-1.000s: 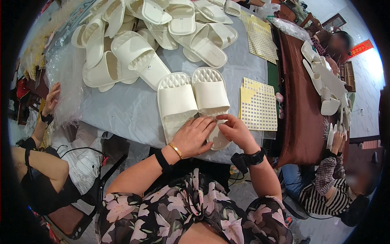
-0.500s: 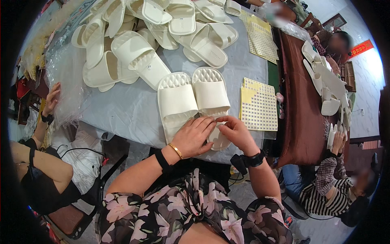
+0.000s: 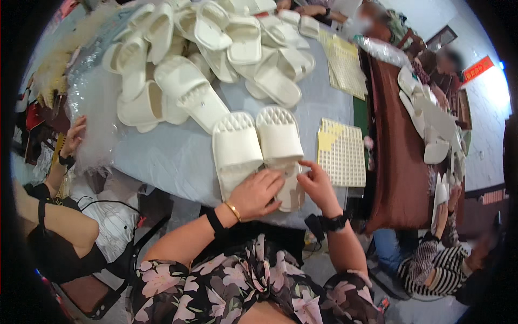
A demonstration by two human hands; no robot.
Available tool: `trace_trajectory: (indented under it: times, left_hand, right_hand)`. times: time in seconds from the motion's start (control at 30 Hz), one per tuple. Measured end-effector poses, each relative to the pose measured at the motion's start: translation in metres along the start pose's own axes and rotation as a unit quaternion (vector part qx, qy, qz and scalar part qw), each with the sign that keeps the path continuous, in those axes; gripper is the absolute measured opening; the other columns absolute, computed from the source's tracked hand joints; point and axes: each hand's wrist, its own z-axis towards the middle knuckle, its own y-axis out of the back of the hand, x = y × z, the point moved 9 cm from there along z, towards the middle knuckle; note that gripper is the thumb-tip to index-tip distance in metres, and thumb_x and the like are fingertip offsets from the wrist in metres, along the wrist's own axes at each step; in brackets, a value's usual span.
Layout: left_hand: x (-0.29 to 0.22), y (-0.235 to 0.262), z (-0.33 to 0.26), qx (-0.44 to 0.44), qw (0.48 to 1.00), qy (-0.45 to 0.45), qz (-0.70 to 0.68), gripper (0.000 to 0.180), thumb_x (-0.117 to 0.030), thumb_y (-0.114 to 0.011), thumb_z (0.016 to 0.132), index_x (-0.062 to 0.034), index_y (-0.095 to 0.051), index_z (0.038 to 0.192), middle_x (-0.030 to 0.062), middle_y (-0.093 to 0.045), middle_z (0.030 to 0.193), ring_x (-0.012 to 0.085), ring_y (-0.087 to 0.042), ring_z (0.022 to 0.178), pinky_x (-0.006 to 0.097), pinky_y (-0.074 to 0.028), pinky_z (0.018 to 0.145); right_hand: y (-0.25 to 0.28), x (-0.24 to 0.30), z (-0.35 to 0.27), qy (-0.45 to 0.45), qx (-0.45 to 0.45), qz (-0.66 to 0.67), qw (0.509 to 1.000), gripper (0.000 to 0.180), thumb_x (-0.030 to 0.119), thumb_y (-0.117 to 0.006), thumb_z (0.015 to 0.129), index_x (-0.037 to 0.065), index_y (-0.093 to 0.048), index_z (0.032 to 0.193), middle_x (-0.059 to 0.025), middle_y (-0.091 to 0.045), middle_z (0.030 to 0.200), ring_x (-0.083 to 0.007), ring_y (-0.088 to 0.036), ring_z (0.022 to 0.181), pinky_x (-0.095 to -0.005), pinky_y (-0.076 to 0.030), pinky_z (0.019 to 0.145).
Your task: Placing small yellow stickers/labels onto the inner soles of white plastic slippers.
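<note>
On the grey-covered desk [image 3: 162, 159], left of the sticker sheet [image 3: 341, 157], lay the paired white slippers [image 3: 282, 143], the right hand [image 3: 319, 186] having drawn back, fingers parted, from the left hand [image 3: 258, 191], whose fingers rested loosely, exposing more footbed [image 3: 293, 190].

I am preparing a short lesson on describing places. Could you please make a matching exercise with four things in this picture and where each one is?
1. Pair of cream slippers with quilted insoles
2. Heaped cream slippers with broad straps
3. Nearer yellow-and-white rectangular paper sheet
4. Glossy dark brown cloth

A. Farthest right of the four
B. Side by side, partly under the left grip
C. Between the pair and the cloth
D. Beyond the pair, overlapping one another

Pairs: 1-B, 2-D, 3-C, 4-A
</note>
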Motion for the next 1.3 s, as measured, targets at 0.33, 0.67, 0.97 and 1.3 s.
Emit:
trace_trajectory:
  times: [0.33, 0.67, 0.97, 1.3]
  left_hand:
    - [0.020, 0.039, -0.030, -0.115, 0.982, 0.147, 0.038, 0.035, -0.028, -0.067, 0.083, -0.0085, -0.065, 0.112, 0.0140, -0.059, 0.115, 0.0315, -0.057, 0.104, 0.043, -0.046, 0.088]
    - [0.037, -0.012, 0.013, -0.007, 0.951, 0.297, 0.081, 0.063, -0.054, -0.061, 0.084, -0.0008, -0.057, 0.117, 0.0248, -0.061, 0.106, 0.0395, -0.056, 0.106, 0.051, -0.039, 0.094]
    - [0.006, 0.047, 0.006, -0.092, 0.970, 0.207, 0.090, 0.058, -0.054, -0.060, 0.086, 0.0015, -0.059, 0.103, 0.0247, -0.062, 0.098, 0.0403, -0.058, 0.099, 0.051, -0.040, 0.092]
    - [0.057, 0.257, 0.087, -0.207, 0.950, 0.156, 0.177, 0.075, -0.070, -0.056, 0.082, 0.0024, -0.062, 0.100, 0.0256, -0.063, 0.075, 0.0399, -0.064, 0.076, 0.047, -0.051, 0.071]
  right_hand:
    - [-0.003, -0.028, -0.026, 0.022, -0.040, 0.188, 0.981, 0.025, 0.005, -0.055, 0.093, 0.000, -0.057, 0.117, 0.0048, -0.051, 0.067, -0.0029, -0.041, 0.052, -0.0200, -0.029, 0.046]
    - [0.006, -0.045, -0.024, 0.028, -0.018, 0.266, 0.963, 0.018, 0.007, -0.055, 0.095, 0.002, -0.057, 0.112, 0.0028, -0.052, 0.066, -0.0028, -0.042, 0.050, -0.0187, -0.030, 0.042]
    - [0.004, -0.034, -0.024, 0.043, -0.027, 0.256, 0.965, 0.020, 0.010, -0.054, 0.095, 0.002, -0.055, 0.114, 0.0023, -0.051, 0.067, -0.0047, -0.044, 0.049, -0.0193, -0.032, 0.040]
    - [0.014, -0.040, -0.029, 0.025, -0.070, 0.218, 0.973, 0.021, 0.011, -0.055, 0.096, 0.001, -0.056, 0.113, 0.0021, -0.053, 0.067, -0.0047, -0.044, 0.048, -0.0200, -0.033, 0.040]
